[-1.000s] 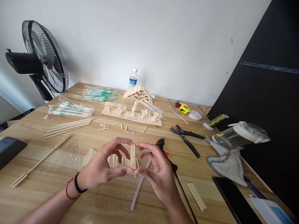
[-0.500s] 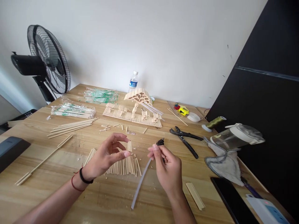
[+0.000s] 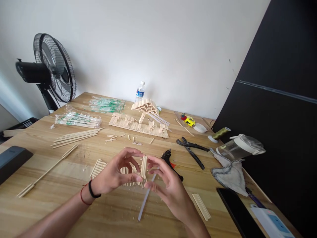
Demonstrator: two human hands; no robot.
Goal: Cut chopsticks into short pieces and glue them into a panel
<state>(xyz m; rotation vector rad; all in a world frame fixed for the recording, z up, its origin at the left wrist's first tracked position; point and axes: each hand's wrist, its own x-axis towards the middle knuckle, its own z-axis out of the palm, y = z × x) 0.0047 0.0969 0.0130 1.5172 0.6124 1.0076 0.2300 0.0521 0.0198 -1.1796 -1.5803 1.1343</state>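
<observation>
A small bundle of short wooden sticks (image 3: 143, 168) is held upright above the table. My left hand (image 3: 121, 169) grips it from the left between thumb and fingertips. On the opposite side, the thumb and index finger of my right hand (image 3: 166, 180) close around its ends. Below and behind the left hand, a row of short cut sticks (image 3: 98, 168) lies partly hidden. A black glue gun (image 3: 167, 159) rests just beyond my right hand, and a translucent glue stick (image 3: 144, 204) lies under that hand.
Behind the hands stands a stick-built model (image 3: 146, 107) with a roof. Pliers (image 3: 190, 148), a phone (image 3: 239, 211) and a flat group of sticks (image 3: 201, 206) lie to the right. Long sticks (image 3: 74, 137) and bagged sticks (image 3: 78, 119) are at left, near a fan (image 3: 53, 67).
My right hand has let go of the glue gun, which now lies on the table, and has moved left onto the stick bundle. The left hand keeps its hold. The view has shifted slightly.
</observation>
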